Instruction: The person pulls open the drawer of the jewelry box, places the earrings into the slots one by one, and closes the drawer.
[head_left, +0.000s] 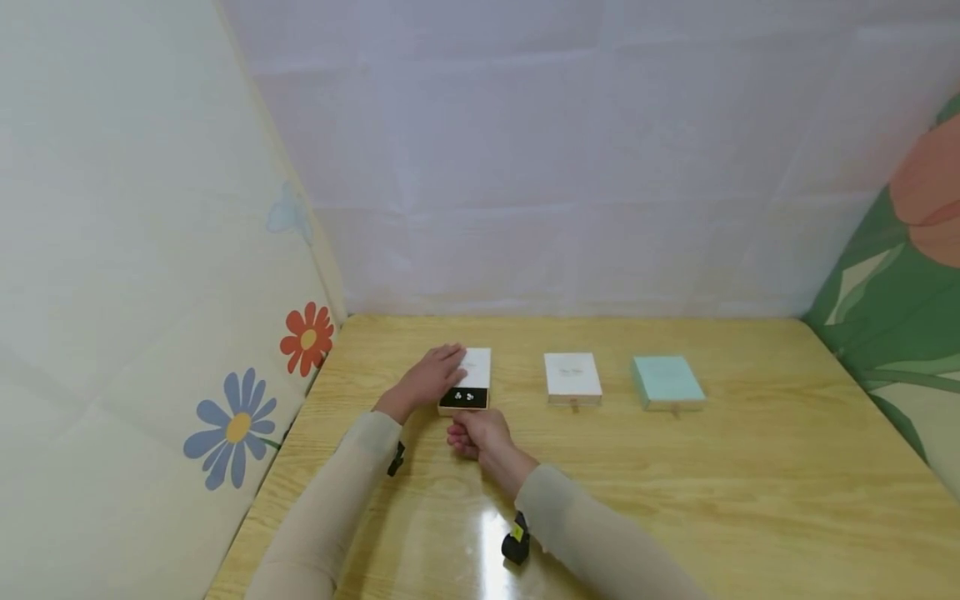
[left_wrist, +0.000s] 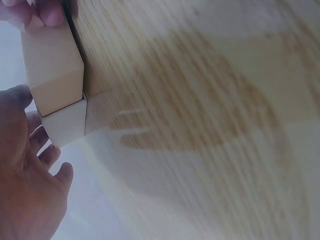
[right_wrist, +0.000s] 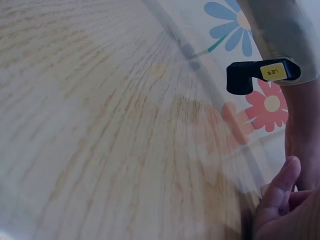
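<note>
On the left part of the table lies a white jewelry box (head_left: 477,367) with its drawer (head_left: 462,409) pulled partly out toward the person. Two small shiny earrings (head_left: 470,397) sit on the drawer's black insert. My left hand (head_left: 431,382) lies over the box's left side, holding its white sleeve (left_wrist: 66,125), with fingers along it in the left wrist view. At the drawer's front edge, my right hand (head_left: 483,439) pinches the pull with curled fingers; the pull itself is hidden. The right wrist view shows only part of the right hand (right_wrist: 285,210).
A second white box (head_left: 572,375) and a mint-green box (head_left: 670,379), both closed with small front tabs, stand to the right on the wooden table (head_left: 750,483). White cloth (head_left: 525,167) hangs behind, with flower-patterned cloth at both sides.
</note>
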